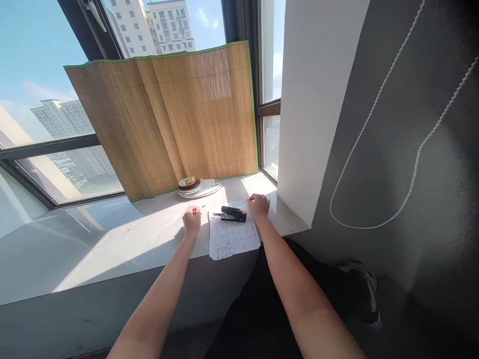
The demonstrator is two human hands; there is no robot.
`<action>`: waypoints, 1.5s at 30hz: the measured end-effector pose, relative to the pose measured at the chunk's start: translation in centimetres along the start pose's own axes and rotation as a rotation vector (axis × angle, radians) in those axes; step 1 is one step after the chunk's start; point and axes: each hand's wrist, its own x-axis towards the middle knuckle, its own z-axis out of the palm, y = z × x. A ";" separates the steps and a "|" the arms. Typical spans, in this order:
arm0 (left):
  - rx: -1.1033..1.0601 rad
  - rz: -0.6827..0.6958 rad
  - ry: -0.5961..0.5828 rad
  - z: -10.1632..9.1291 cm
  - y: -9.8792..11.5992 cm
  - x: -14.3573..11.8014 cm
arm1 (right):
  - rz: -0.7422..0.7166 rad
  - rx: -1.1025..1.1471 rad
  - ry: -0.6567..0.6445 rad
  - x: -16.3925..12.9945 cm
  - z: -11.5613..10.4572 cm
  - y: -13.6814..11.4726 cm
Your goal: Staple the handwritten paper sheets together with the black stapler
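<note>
My left hand (192,218) rests on the windowsill left of the papers, its fingers curled into a loose fist with nothing showing in it. On the other side, my right hand (259,205) is also curled closed, near the upper right corner of the papers; I see nothing held in it. Between the hands lies a black stapler (234,214) with an orange-red spot at its right end. Under it are sheets of paper (234,242) with rows of handwriting, reaching the sill's front edge. A tiny dark bit (203,206) lies just beyond my left hand.
A stack of plates (191,187) with something yellow on top stands at the back of the sill (123,239). Behind it a bamboo mat (168,119) with green edging leans against the window. A white beaded cord (357,144) hangs by the wall at right.
</note>
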 end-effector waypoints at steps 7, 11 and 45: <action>0.378 0.042 -0.325 1.2 -2.1 3.8 | 0.090 -0.189 -0.179 2.2 2.3 2.5; 0.419 0.047 -0.373 1.6 -3.1 3.6 | 0.071 -0.113 -0.179 3.1 3.0 2.7; -0.018 0.511 -0.348 -1.8 -0.6 -2.7 | -0.575 -0.015 -0.431 -3.7 2.2 -3.0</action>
